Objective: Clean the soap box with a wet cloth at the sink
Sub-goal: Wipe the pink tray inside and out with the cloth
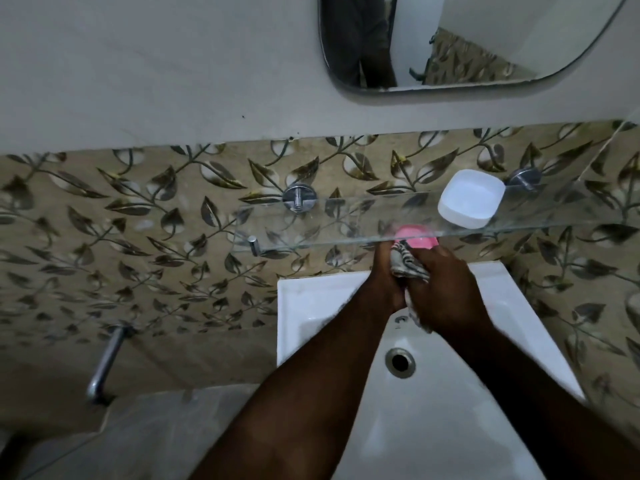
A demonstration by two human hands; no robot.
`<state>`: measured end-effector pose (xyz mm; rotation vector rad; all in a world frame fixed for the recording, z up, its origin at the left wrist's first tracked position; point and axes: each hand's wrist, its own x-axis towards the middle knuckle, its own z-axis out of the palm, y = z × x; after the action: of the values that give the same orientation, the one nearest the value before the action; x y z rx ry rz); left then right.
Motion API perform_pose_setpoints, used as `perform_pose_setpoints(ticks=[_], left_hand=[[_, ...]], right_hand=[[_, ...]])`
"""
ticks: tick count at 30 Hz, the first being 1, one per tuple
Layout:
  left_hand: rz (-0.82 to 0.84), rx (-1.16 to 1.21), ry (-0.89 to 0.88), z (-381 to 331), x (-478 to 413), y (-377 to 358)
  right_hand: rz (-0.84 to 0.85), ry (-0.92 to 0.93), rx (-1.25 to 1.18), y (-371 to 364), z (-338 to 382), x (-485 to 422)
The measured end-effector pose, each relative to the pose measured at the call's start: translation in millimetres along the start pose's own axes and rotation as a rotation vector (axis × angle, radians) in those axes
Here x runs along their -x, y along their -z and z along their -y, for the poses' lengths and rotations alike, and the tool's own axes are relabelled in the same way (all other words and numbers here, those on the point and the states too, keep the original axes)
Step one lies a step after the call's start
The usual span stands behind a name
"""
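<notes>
one white sink [304,306] below one glass shelf [311,223]. two hands meet over the basin: the left hand [388,271] and the right hand [446,289], both grips clenched on one striped grey cloth [408,266] and one pink soap box [417,237], its long axis left to right, partly behind the shelf edge. one white lid-like tray [471,198] sits open side up on the shelf

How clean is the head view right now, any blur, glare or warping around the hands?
Head view: dim overall; both hands, left and right, and the cloth are motion-blurred; the pink soap box is smeared behind the glass shelf; wide-angle bend curves the wall lines; mild sheen on the sink.
</notes>
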<state>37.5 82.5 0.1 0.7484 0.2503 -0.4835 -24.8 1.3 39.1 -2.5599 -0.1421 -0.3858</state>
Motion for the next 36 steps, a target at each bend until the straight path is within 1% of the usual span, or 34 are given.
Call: perform_pose_setpoints(ticks=[2,4,5,7,9,11,13,15,16,18,20,21,24,26,28,31,32,33,36], left_hand=[[0.013,0.034,0.020,3,-2,6],[0.102,0.016,-0.030,1,7,0],[0.131,0.015,-0.034,2,7,1],[0.128,0.009,-0.030,6,8,2],[0.032,-0.066,0.028,7,11,2],[-0.006,-0.036,0.085,9,11,7],[-0.049,-0.040,0.087,10,8,16],[0.014,-0.006,0.080,10,11,25],[0.037,-0.020,0.083,11,12,27],[0.044,-0.107,0.072,16,14,22],[0.043,-0.129,0.073,17,16,19],[0.020,-0.140,0.079,18,16,21],[0.035,-0.063,0.113,14,13,33],[0.054,-0.053,0.092,13,16,38],[0.112,-0.082,0.053,12,23,33],[0.144,-0.161,-0.010,13,28,22],[0.184,-0.183,-0.082,12,26,22],[0.202,-0.156,-0.113,11,26,23],[0.042,-0.108,0.033,9,30,33]], right_hand=[[0.023,0.068,0.051,-2,-2,5],[0.026,0.051,0.114,2,-13,-3],[0.020,0.001,0.152,4,-20,-8],[-0.001,-0.131,0.186,6,-30,-14],[-0.019,-0.192,0.128,1,-28,-12],[0.017,-0.131,0.072,-9,-16,2],[0.058,-0.013,0.025,-16,-6,14],[0.083,0.047,0.080,-16,-11,12],[0.076,0.034,0.137,-14,-18,7],[0.040,-0.091,0.210,-6,-33,-3],[0.006,-0.187,0.183,-7,-34,-3],[0.007,-0.172,0.152,-10,-29,1],[0.090,0.017,0.058,-25,-8,22],[0.128,0.057,0.082,-23,-9,21],[0.093,-0.013,0.156,-17,-22,8],[0.026,-0.194,0.126,-8,-31,-6],[0.019,-0.187,0.105,-10,-26,-5],[0.030,-0.134,0.090,-13,-17,0],[0.094,0.077,0.036,-21,5,22]])
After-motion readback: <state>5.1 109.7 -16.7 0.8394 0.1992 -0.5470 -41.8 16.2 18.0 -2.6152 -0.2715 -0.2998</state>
